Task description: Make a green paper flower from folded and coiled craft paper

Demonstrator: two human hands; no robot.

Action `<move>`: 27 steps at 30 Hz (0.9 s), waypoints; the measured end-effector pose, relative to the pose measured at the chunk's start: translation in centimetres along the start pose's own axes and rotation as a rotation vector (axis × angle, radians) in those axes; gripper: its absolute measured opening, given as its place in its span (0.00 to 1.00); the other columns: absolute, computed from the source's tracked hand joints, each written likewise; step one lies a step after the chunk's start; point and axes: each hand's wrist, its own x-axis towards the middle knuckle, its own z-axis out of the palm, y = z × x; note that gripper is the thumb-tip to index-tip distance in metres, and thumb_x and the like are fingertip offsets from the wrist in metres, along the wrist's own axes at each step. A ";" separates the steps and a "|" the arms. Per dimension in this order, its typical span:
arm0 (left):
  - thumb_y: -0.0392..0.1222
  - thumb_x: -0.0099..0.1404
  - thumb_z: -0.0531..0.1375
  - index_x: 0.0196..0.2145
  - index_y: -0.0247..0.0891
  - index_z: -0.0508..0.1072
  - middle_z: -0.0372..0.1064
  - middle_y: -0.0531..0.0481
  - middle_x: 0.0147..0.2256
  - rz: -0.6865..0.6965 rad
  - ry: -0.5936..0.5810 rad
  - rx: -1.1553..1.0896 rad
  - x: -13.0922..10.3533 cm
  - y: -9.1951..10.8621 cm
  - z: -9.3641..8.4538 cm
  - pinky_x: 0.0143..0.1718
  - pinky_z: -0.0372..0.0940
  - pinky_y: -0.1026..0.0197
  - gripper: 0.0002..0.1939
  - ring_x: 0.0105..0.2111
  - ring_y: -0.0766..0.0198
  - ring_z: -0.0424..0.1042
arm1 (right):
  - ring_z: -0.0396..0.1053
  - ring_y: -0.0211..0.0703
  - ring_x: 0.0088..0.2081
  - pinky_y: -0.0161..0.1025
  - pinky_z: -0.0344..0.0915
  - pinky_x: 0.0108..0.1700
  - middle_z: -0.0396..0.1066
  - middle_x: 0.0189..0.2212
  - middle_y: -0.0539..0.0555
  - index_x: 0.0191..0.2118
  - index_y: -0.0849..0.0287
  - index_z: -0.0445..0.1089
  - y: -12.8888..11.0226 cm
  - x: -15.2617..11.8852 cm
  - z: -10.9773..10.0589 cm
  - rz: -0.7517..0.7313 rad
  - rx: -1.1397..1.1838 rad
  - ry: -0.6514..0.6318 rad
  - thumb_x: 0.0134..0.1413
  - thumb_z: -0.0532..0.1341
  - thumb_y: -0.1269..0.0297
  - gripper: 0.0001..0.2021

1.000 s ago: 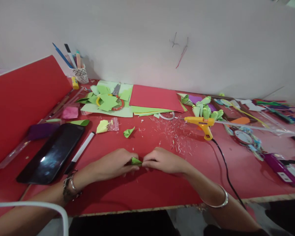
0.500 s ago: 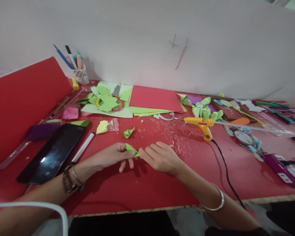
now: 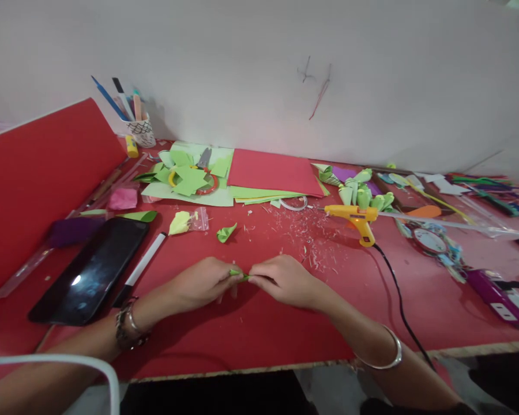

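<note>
Between both hands is a small piece of green paper [image 3: 234,272], mostly covered by fingers. My left hand [image 3: 205,282] pinches its left part between thumb and fingers. The thumb and forefinger of my right hand [image 3: 283,280] are closed on its right tip, with the fingertips of both hands nearly touching. Just beyond my left hand lies a curled green paper piece [image 3: 226,233] on the red table [image 3: 242,340]. A yellow glue gun [image 3: 358,219] rests on its side behind my right hand.
A phone [image 3: 90,271] and marker [image 3: 145,262] lie left. Behind are green sheets, scissors [image 3: 205,158], a red sheet [image 3: 272,171] and a pen cup [image 3: 140,131]. Paper scraps are scattered near the glue gun, whose black cord [image 3: 395,294] runs to the front edge. A purple power strip [image 3: 499,300] lies right.
My left hand has turned over the green paper, covering more of it. My right thumb and forefinger now show pinched on its tip.
</note>
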 end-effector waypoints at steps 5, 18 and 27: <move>0.36 0.64 0.47 0.29 0.34 0.69 0.69 0.48 0.22 0.206 0.037 0.520 0.0 0.2 0.6 0.21 0.54 0.67 0.13 0.19 0.67 0.66 | 0.58 0.29 0.22 0.29 0.50 0.25 0.63 0.18 0.46 0.24 0.61 0.65 0.3 -0.1 -0.4 0.072 0.389 -0.177 0.55 0.50 0.67 0.12; 0.49 0.65 0.41 0.29 0.33 0.64 0.61 0.56 0.16 -0.172 -0.194 -0.650 -0.4 -0.3 -1.1 0.15 0.52 0.72 0.20 0.11 0.75 0.55 | 0.58 0.34 0.23 0.37 0.43 0.26 0.64 0.20 0.49 0.32 0.61 0.64 0.1 0.2 0.7 -0.323 -0.658 0.333 0.58 0.46 0.71 0.11; 0.43 0.65 0.45 0.25 0.33 0.67 0.64 0.53 0.16 -0.041 -0.090 0.066 -0.3 0.5 -0.4 0.19 0.54 0.70 0.17 0.16 0.70 0.63 | 0.61 0.33 0.22 0.34 0.40 0.23 0.68 0.22 0.48 0.30 0.59 0.64 0.1 0.1 0.2 -0.082 -0.335 0.001 0.58 0.49 0.60 0.12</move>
